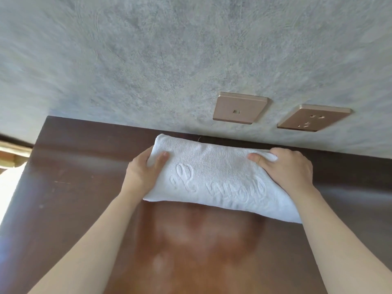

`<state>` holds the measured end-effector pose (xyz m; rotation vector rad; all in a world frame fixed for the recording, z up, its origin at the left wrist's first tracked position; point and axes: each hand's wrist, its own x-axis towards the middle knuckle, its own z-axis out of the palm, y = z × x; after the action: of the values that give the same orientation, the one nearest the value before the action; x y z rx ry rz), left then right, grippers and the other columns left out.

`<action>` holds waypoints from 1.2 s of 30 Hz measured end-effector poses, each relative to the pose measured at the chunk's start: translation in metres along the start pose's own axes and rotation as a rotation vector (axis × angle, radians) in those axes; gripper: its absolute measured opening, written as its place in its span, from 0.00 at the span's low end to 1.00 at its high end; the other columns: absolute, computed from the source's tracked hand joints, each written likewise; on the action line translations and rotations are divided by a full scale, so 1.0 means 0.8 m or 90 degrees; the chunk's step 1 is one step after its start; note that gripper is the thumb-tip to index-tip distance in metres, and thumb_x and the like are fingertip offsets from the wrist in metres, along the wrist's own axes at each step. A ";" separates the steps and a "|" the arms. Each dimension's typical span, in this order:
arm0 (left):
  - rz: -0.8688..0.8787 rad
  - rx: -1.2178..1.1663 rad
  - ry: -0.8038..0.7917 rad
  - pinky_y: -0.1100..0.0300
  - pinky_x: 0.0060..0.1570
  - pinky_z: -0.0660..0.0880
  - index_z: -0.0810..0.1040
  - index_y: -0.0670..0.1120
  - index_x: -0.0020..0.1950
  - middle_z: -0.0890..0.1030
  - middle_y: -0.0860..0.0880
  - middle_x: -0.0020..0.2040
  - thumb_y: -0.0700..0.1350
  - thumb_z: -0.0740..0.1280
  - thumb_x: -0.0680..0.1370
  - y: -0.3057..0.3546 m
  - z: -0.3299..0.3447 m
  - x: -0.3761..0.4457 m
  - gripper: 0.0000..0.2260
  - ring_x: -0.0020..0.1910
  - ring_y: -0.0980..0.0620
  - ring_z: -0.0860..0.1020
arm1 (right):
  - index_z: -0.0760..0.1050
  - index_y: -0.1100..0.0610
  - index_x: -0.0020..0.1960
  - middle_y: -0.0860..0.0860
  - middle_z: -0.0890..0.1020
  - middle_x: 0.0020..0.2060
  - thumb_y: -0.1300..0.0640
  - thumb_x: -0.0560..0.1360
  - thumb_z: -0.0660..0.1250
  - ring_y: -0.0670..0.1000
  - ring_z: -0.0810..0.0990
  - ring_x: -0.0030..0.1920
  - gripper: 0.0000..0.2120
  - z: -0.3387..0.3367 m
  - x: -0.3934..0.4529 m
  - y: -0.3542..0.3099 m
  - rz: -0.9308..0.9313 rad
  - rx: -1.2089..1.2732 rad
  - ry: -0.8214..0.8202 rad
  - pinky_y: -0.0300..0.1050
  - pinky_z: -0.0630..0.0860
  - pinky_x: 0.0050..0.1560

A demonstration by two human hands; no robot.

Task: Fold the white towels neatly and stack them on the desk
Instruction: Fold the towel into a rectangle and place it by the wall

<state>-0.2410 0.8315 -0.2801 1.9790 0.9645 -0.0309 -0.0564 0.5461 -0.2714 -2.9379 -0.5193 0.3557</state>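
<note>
Glossy brown desk (70,187) against grey wall (148,60). Gripping folded white towel (212,177) at twelve o'clock: left hand (144,168) clutching nine o'clock end, right hand (290,166) clutching three o'clock end.

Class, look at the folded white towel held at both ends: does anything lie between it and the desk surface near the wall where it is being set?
Nothing visible does. The left hand and right hand grip the towel over bare brown desk; the two wall sockets sit above, on the wall.
</note>
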 end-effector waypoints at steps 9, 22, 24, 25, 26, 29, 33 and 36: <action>-0.046 -0.004 0.099 0.62 0.42 0.71 0.78 0.52 0.57 0.81 0.57 0.42 0.62 0.68 0.76 -0.005 0.012 -0.020 0.17 0.44 0.60 0.78 | 0.68 0.48 0.32 0.50 0.81 0.34 0.18 0.66 0.52 0.58 0.81 0.44 0.33 0.015 0.006 0.000 -0.035 -0.016 -0.004 0.48 0.69 0.43; 0.372 0.449 -0.162 0.50 0.79 0.43 0.59 0.61 0.79 0.58 0.53 0.81 0.68 0.47 0.80 0.093 0.113 -0.028 0.29 0.81 0.50 0.51 | 0.79 0.53 0.46 0.51 0.84 0.42 0.22 0.72 0.51 0.56 0.82 0.49 0.36 0.009 0.007 -0.005 -0.080 -0.118 0.020 0.48 0.68 0.49; 0.347 0.478 -0.155 0.50 0.79 0.40 0.55 0.62 0.80 0.53 0.53 0.82 0.69 0.44 0.80 0.086 0.118 -0.027 0.30 0.81 0.50 0.47 | 0.76 0.54 0.42 0.50 0.83 0.38 0.24 0.73 0.53 0.55 0.82 0.44 0.34 0.009 0.008 -0.005 -0.094 -0.128 0.049 0.46 0.66 0.43; 0.348 0.483 -0.146 0.49 0.79 0.40 0.54 0.62 0.81 0.52 0.53 0.82 0.69 0.43 0.80 0.082 0.118 -0.028 0.30 0.81 0.50 0.46 | 0.74 0.55 0.41 0.50 0.82 0.37 0.25 0.73 0.55 0.55 0.81 0.42 0.32 0.010 0.009 -0.006 -0.102 -0.117 0.062 0.45 0.65 0.42; 0.353 0.494 -0.140 0.49 0.79 0.40 0.52 0.62 0.81 0.51 0.53 0.83 0.69 0.42 0.80 0.080 0.119 -0.029 0.30 0.81 0.50 0.45 | 0.73 0.55 0.41 0.49 0.81 0.36 0.27 0.74 0.56 0.55 0.81 0.40 0.31 0.013 0.010 -0.005 -0.113 -0.097 0.076 0.46 0.65 0.42; 0.352 0.529 -0.134 0.48 0.79 0.41 0.50 0.62 0.81 0.50 0.52 0.83 0.68 0.41 0.80 0.078 0.123 -0.032 0.30 0.81 0.49 0.45 | 0.74 0.56 0.45 0.49 0.80 0.39 0.36 0.78 0.58 0.56 0.79 0.41 0.23 0.015 -0.001 -0.007 -0.144 -0.012 0.150 0.50 0.69 0.48; 0.342 0.518 -0.109 0.48 0.79 0.44 0.52 0.60 0.81 0.53 0.50 0.82 0.66 0.40 0.80 0.079 0.128 -0.031 0.30 0.81 0.47 0.49 | 0.78 0.56 0.57 0.51 0.83 0.50 0.46 0.81 0.56 0.56 0.80 0.52 0.18 0.022 -0.055 -0.040 -0.150 0.101 0.190 0.51 0.71 0.58; 0.341 0.526 -0.128 0.48 0.79 0.42 0.47 0.61 0.81 0.50 0.51 0.83 0.66 0.36 0.78 0.079 0.128 -0.030 0.31 0.82 0.48 0.46 | 0.72 0.55 0.72 0.53 0.75 0.71 0.42 0.83 0.50 0.56 0.70 0.73 0.27 0.045 -0.073 -0.044 -0.157 0.052 0.085 0.54 0.61 0.75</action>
<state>-0.1833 0.7233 -0.2859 2.8644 0.2570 -0.3692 -0.1304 0.5615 -0.2877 -2.7518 -0.8139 0.1464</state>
